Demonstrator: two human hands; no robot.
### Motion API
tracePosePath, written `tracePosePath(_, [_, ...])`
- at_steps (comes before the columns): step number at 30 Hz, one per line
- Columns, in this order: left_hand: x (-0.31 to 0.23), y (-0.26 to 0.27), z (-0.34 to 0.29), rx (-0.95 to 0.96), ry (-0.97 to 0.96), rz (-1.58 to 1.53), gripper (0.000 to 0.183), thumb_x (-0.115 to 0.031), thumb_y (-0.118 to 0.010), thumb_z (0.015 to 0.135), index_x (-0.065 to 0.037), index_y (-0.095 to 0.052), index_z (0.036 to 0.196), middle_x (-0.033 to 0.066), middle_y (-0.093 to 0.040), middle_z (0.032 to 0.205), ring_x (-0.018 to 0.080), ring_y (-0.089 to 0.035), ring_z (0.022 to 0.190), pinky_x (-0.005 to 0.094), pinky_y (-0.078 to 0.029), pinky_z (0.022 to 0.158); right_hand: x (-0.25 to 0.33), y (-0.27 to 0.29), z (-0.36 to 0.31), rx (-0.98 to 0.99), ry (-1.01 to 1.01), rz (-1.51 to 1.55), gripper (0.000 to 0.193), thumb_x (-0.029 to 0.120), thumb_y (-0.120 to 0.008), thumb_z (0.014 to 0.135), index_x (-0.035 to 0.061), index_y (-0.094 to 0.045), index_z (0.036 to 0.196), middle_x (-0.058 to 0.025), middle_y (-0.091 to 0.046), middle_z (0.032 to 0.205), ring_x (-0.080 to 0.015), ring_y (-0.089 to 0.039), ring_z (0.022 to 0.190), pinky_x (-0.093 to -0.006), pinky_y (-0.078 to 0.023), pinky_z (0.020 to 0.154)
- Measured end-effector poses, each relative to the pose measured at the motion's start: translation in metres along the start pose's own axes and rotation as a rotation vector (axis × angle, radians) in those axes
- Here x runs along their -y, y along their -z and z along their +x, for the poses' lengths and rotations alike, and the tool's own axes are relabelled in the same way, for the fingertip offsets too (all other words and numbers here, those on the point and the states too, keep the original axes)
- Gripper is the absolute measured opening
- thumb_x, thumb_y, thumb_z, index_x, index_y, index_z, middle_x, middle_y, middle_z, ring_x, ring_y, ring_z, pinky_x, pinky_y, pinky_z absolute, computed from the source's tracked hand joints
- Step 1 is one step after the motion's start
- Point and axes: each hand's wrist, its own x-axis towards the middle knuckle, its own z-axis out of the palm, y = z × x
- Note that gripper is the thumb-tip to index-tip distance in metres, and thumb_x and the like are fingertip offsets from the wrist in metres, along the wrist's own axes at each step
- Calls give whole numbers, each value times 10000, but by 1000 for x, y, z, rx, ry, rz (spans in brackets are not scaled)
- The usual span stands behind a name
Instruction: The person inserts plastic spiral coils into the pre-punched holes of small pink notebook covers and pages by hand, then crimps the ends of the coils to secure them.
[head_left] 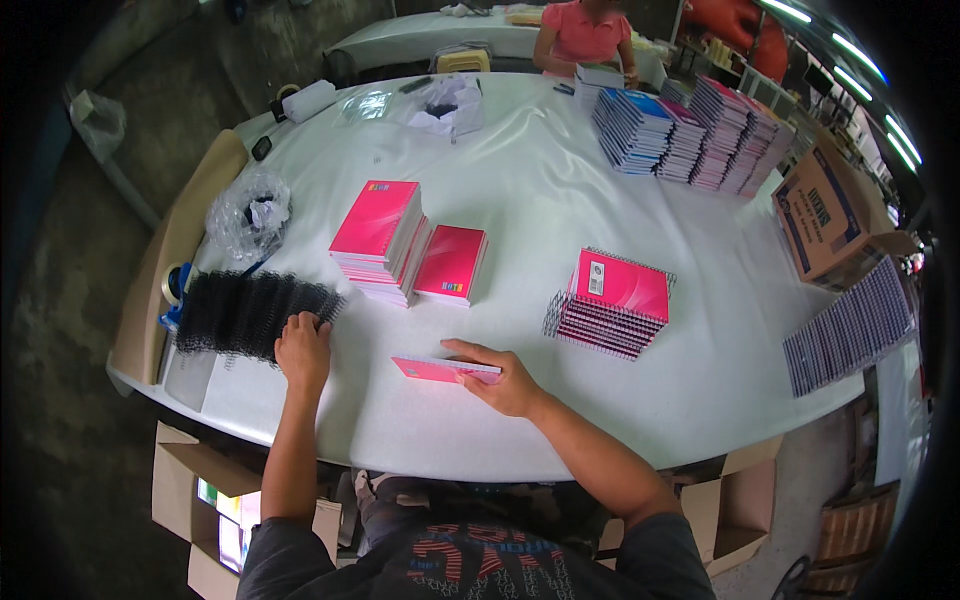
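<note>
My right hand grips a thin pink notebook by its right end, tilted above the white-covered table, with the thumb and fingers on either side. My left hand is closed, its fingertips bent onto the right edge of a pile of black spiral binding coils. Just what it pinches there is partly hidden by the fingers. Beyond my hands stand a tall stack of pink notebooks and a lower pink stack beside it. To the right sits a stack of spiral-bound pink notebooks.
Clear plastic wrap and a tape dispenser lie at the left. Tall notebook stacks stand far right, near a person in a pink shirt. A cardboard box and a bundle of bound notebooks sit at the right edge.
</note>
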Motion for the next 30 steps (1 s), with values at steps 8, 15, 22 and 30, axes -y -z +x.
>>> tracePosePath(8, [17, 40, 16, -46, 298, -529, 216, -185, -641, 798, -13, -607, 925, 100, -618, 820, 188, -593, 755, 315, -461, 690, -11, -1, 2, 27, 16, 0, 241, 15, -567, 871, 19, -619, 1107, -70, -647, 1073, -118, -561, 1014, -251, -415, 923])
tracePosePath(15, [-45, 63, -35, 594, 16, -1132, 242, -237, -498, 920, -2, -542, 953, 38, -494, 711, 113, -452, 659, 275, -396, 605, -12, 1, 2, -169, 34, -80, 277, 5, -547, 874, 24, -601, 1146, -80, -640, 1100, -115, -565, 1000, -248, -424, 895])
tracePosePath(22, [-47, 43, -32, 631, -163, -967, 312, -308, -452, 968, -30, -529, 848, -21, -416, 655, 59, -367, 594, 220, -321, 523, -13, 0, 2, -90, -31, -33, 280, 21, -573, 873, 9, -598, 1151, -63, -643, 1062, -90, -560, 944, -230, -432, 859])
tracePosePath(30, [-54, 50, -6, 710, -85, -1230, 122, -129, -598, 884, -24, -541, 910, 24, -570, 754, 94, -494, 655, 219, -415, 605, -13, 4, 0, -82, -40, -44, 276, 8, -568, 869, 25, -611, 1141, -74, -656, 1059, -91, -571, 948, -226, -437, 850])
